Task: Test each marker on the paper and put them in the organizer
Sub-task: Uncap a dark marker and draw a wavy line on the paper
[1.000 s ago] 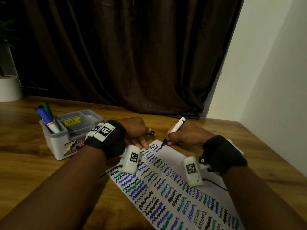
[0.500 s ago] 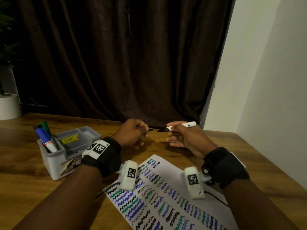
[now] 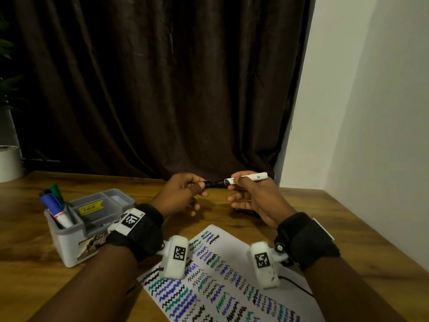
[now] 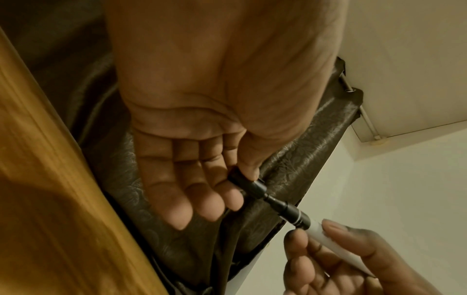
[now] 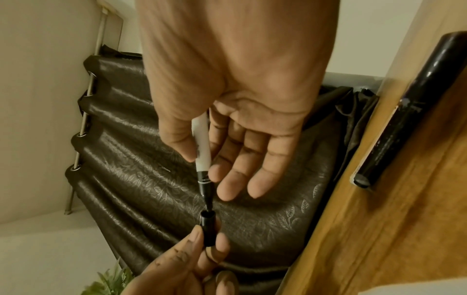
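Note:
My right hand [image 3: 234, 182] pinches a white marker [image 3: 250, 177] with a black tip and holds it level above the table. In my left hand [image 3: 199, 185], thumb and fingers pinch its black cap [image 3: 209, 184]. The marker tip sits at the cap's open mouth [image 5: 208, 216]; the black collar [image 4: 290, 212] behind the tip is still bare. The white paper [image 3: 234, 244], covered in black, blue and green squiggles, lies under my wrists. At the left stands the grey organizer [image 3: 69, 242], with a blue marker [image 3: 50, 201] and a green marker [image 3: 55, 190] upright in it.
A black marker [image 5: 409, 111] lies on the wooden table beneath my right hand. Behind the table hangs a dark curtain [image 3: 162, 89], and a white wall closes the right side. A white plant pot [image 3: 9, 162] stands at the far left.
My right hand has lifted the marker off the paper and turned it level. Both hands have risen and come together, so the tip now meets the cap in my left hand.

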`<state>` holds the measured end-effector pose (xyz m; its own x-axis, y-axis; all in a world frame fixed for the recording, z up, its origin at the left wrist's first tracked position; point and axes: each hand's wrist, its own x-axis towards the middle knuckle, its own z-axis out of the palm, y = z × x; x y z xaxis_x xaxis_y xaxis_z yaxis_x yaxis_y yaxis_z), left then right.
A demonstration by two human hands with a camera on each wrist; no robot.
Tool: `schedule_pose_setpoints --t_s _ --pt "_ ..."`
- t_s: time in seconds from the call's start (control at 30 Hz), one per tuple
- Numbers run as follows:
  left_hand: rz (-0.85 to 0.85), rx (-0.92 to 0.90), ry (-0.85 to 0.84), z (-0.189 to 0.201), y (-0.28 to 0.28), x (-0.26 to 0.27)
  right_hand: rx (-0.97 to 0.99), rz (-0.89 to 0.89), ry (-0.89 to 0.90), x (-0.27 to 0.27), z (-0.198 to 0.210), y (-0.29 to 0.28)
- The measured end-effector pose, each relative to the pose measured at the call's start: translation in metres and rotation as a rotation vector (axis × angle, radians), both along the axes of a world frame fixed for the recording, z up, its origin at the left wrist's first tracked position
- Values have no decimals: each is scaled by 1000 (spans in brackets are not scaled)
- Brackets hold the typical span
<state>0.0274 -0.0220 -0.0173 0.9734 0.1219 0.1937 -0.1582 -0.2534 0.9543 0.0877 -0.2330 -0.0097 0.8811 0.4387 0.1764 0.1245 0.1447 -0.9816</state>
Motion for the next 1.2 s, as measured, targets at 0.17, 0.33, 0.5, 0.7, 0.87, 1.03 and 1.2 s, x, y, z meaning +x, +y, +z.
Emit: schedule_pose_setpoints --t_s 0.17,0.33,0.5,0.7,0.87,1.03,1.2 --pt "-61 -16 -33 3 -7 -4 -2 35 -36 -2 -3 2" --pt "-148 -15 -109 5 -11 -10 -61 104 -114 -6 -4 -1" --pt "-125 66 -211 3 -13 -9 -82 107 -168 -7 -5 1" --pt "-93 97 -183 -2 -11 -3 -115 102 -199 -5 -9 2" --pt "-94 104 -142 -3 -9 -1 -116 116 -196 -4 -11 4" --pt "-45 87 -144 -3 -13 1 -138 102 -171 0 -10 2" --pt "17 84 -242 -2 -12 0 -269 122 -64 4 -12 0"
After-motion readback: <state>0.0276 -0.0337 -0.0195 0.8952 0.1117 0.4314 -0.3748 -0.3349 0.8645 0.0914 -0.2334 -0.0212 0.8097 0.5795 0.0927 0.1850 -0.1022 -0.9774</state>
